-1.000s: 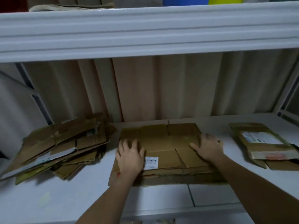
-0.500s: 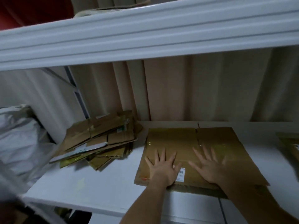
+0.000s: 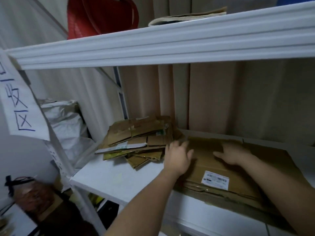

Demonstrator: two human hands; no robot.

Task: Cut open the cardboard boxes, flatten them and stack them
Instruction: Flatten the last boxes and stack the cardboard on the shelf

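A flattened brown cardboard box (image 3: 242, 169) with a white shipping label (image 3: 215, 182) lies on the white shelf (image 3: 109, 183). My left hand (image 3: 178, 156) rests at the box's left edge, fingers stretched toward the neighbouring pile. Further right, my right hand (image 3: 233, 153) lies flat on top of the box, fingers pointing left. To the left sits a messy pile of flattened cardboard (image 3: 139, 142), its right edge close to my left fingertips.
An upper shelf beam (image 3: 170, 41) hangs overhead with a red bag (image 3: 102, 16) and cardboard (image 3: 187, 17) on it. Beige curtain behind. A white sack (image 3: 66, 126) and a paper sign (image 3: 18, 106) stand at the left, clutter on the floor below.
The view swung left and down. Both hands slid from the box's near edge, by the label, up toward its far left part, the left hand reaching the pile's edge.
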